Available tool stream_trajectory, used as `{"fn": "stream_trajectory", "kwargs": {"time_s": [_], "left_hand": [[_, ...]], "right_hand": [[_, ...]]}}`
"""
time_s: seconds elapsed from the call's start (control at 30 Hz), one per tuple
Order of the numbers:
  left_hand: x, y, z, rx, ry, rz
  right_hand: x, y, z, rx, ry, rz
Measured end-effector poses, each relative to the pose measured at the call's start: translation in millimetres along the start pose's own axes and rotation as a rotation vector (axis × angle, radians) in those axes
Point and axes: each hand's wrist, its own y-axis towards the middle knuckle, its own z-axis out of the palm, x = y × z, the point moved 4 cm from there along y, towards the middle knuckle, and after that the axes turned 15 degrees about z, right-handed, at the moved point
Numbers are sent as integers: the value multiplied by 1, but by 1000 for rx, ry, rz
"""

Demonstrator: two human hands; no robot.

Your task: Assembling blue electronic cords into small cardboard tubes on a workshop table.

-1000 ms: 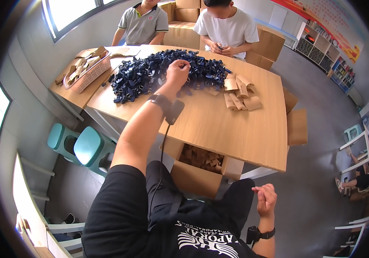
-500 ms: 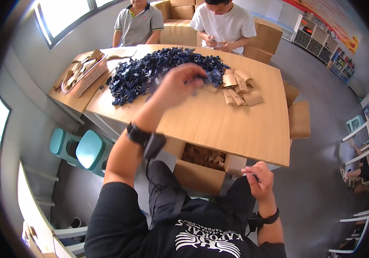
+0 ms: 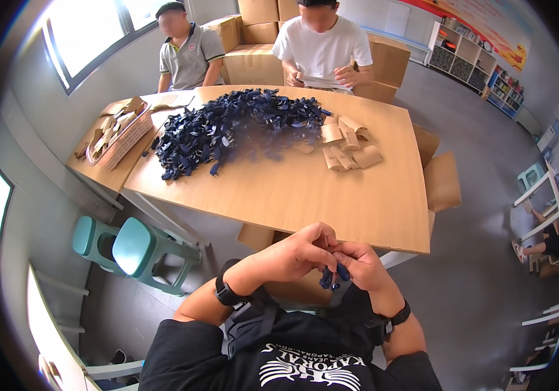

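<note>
Both my hands meet in front of my chest, beyond the near edge of the table. A small dark-blue bundle (image 3: 327,279), apparently a coiled cable, hangs between them. My left hand (image 3: 307,251) pinches it from one side, its fingers bent. My right hand (image 3: 361,263) is closed on the other side, thumb and fingers pressed together. Fingers cover part of the bundle. On the table lies a wide heap of similar dark-blue cables (image 3: 195,133), with light metallic ends showing. To its right sit several curved brown cardboard sleeves (image 3: 365,156).
The wooden table (image 3: 279,195) spreads before me, with an open cardboard box (image 3: 299,290) partly under it. A pink basket (image 3: 123,143) of brown cardboard pieces stands at the left. Two people sit across the table. Green stools (image 3: 137,246) stand at the lower left.
My left hand has come back from the cable heap to my chest, now with a dark-blue bundle. My right hand has moved left and up to meet it.
</note>
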Motion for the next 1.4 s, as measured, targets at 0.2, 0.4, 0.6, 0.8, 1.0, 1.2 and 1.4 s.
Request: {"fn": "stream_trajectory", "kwargs": {"time_s": [0.2, 0.4, 0.6, 0.8, 1.0, 1.2, 1.4], "left_hand": [[16, -18, 8, -300, -316, -57], [29, -22, 25, -453, -362, -212], [33, -21, 26, -548, -209, -233], [14, -13, 17, -391, -19, -154], [10, -13, 22, -364, -34, -258], [19, -14, 29, -498, -385, -243], [32, -23, 32, -533, -350, -362]], "right_hand": [[3, -5, -3, -288, -30, -85], [6, -8, -5, -579, -101, -365], [19, -17, 12, -429, -25, -280], [32, -26, 7, -550, -592, -411], [35, -33, -1, -738, -862, -530], [26, -29, -3, -622, -769, -500], [13, -26, -3, -418, -262, -186]]}}
